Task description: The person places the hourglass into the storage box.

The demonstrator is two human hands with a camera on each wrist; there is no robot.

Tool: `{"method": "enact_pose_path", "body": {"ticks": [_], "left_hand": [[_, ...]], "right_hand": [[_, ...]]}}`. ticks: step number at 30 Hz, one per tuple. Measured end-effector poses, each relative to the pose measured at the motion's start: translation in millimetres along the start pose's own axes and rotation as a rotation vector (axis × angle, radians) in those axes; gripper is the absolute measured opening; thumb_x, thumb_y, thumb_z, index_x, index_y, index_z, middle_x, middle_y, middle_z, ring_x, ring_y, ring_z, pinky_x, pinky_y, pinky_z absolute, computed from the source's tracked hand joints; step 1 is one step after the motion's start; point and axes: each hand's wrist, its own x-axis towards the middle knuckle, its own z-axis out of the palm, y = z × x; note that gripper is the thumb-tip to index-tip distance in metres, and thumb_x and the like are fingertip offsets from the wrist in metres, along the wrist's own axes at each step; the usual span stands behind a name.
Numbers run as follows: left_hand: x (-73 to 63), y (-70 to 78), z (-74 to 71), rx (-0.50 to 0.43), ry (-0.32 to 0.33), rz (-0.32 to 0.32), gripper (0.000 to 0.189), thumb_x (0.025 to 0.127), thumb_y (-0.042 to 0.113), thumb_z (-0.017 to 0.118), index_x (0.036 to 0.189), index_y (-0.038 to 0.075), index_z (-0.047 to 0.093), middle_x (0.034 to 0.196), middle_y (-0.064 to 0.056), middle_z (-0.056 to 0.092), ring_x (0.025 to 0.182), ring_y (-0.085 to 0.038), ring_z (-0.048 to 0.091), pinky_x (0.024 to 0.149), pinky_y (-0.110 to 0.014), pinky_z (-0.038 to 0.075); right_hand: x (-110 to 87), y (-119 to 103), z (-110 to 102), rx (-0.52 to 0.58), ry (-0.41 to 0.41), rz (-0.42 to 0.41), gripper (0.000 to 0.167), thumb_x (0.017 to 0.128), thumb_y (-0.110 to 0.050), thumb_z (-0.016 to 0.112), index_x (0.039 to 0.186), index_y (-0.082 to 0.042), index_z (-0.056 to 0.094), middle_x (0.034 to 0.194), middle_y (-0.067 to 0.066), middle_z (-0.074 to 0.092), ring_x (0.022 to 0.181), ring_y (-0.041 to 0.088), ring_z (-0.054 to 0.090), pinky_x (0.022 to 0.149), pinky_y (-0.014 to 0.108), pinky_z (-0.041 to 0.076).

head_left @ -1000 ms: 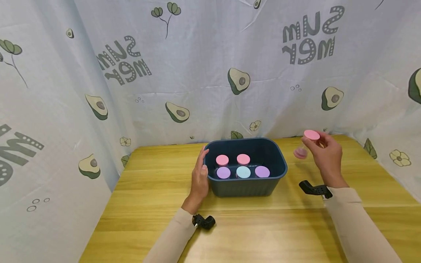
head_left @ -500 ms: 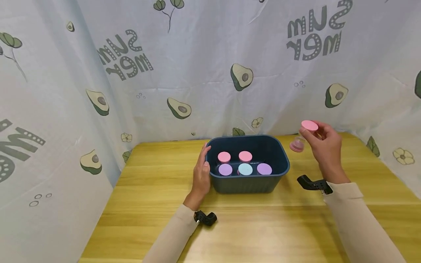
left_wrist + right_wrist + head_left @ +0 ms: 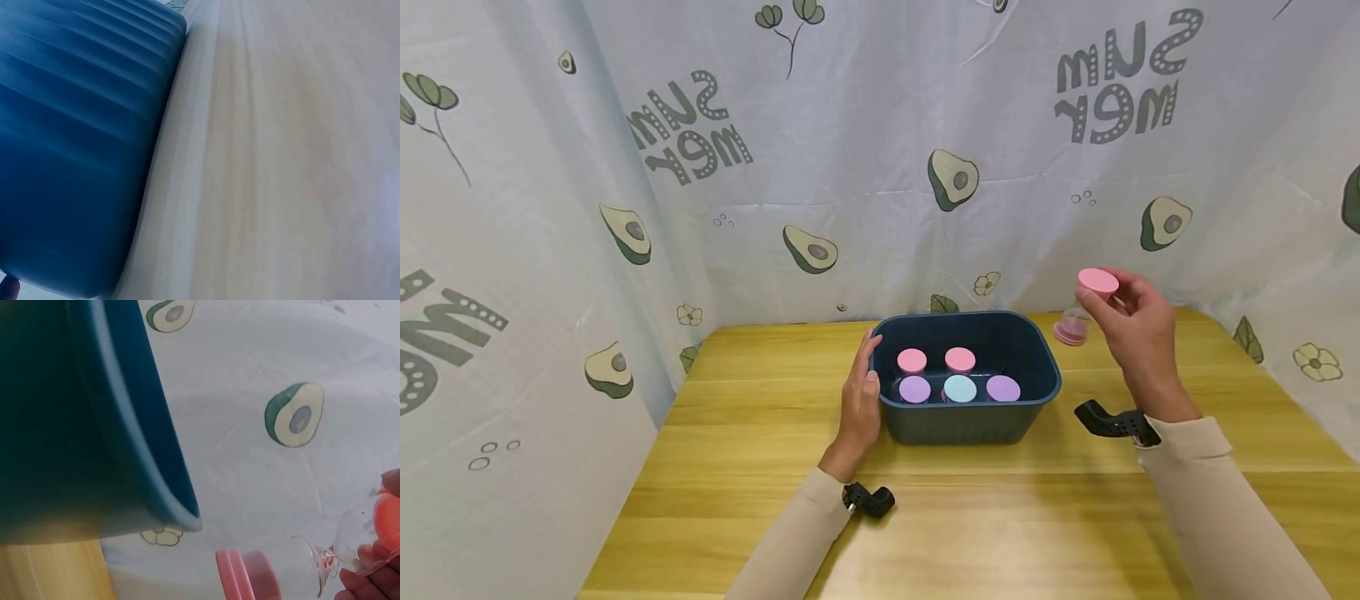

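My right hand [image 3: 1138, 342] holds a sand timer [image 3: 1098, 282] by its upper pink cap, above the table to the right of a dark blue bin [image 3: 955, 425]. The timer tilts, its lower pink cap [image 3: 1071, 331] toward the bin. Its clear waisted glass [image 3: 325, 556] shows in the right wrist view. Against the bin's left end lies my left hand [image 3: 857, 408], fingers extended along the outside near the rim. Inside the bin stand several round-capped pieces: pink ones [image 3: 912, 361] behind, purple ones [image 3: 915, 389] and a light blue one [image 3: 959, 389] in front.
The bin rests on a wood-grain table [image 3: 760, 467]. Behind and to the sides hangs a pale curtain [image 3: 865, 150] printed with avocados and lettering. Each wrist wears a black camera mount, such as the right mount [image 3: 1108, 419].
My right hand has moved the sand timer slightly left, closer to the bin. The head view shifted a little. My left hand stays at the bin's left end.
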Motion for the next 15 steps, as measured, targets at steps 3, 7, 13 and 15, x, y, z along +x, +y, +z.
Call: {"method": "enact_pose_path", "body": {"ticks": [3,7,13,15], "left_hand": [[-0.8,-1.3,-0.7,0.005,-0.004,0.000,0.055,0.097,0.029,0.024,0.147,0.011,0.035,0.157,-0.007,0.027,0.143,-0.022,0.027,0.112,-0.052,0.026],[-0.1,-2.0,-0.5,-0.004,-0.009,-0.003,0.055,0.096,0.027,0.025,0.147,0.012,0.034,0.157,-0.008,0.027,0.143,-0.024,0.027,0.111,-0.053,0.027],[0.6,-3.1,0.3,-0.012,-0.015,-0.010,0.055,0.094,0.024,0.026,0.148,0.011,0.034,0.157,-0.013,0.027,0.144,-0.025,0.026,0.111,-0.056,0.026],[0.9,-3.0,-0.1,-0.003,-0.015,-0.012,0.055,0.094,0.025,0.026,0.147,0.011,0.034,0.157,-0.012,0.027,0.144,-0.024,0.026,0.111,-0.055,0.026]], "right_hand": [[-0.8,-4,2,0.009,-0.017,-0.014,0.052,0.090,-0.020,0.066,0.138,-0.010,0.049,0.130,0.007,0.052,0.114,0.012,0.051,0.091,0.011,0.043],[-1.6,-10,6,0.036,-0.030,-0.030,0.051,0.090,-0.018,0.067,0.137,-0.007,0.050,0.127,0.004,0.053,0.112,0.013,0.051,0.091,0.010,0.043],[-4.2,-20,14,0.044,-0.048,-0.053,0.050,0.089,-0.018,0.067,0.135,-0.007,0.052,0.125,0.003,0.054,0.110,0.013,0.051,0.090,0.009,0.043],[-4.4,-23,17,0.052,-0.060,-0.062,0.049,0.089,-0.018,0.067,0.135,-0.007,0.052,0.125,0.003,0.055,0.110,0.014,0.052,0.089,0.009,0.043]]}}
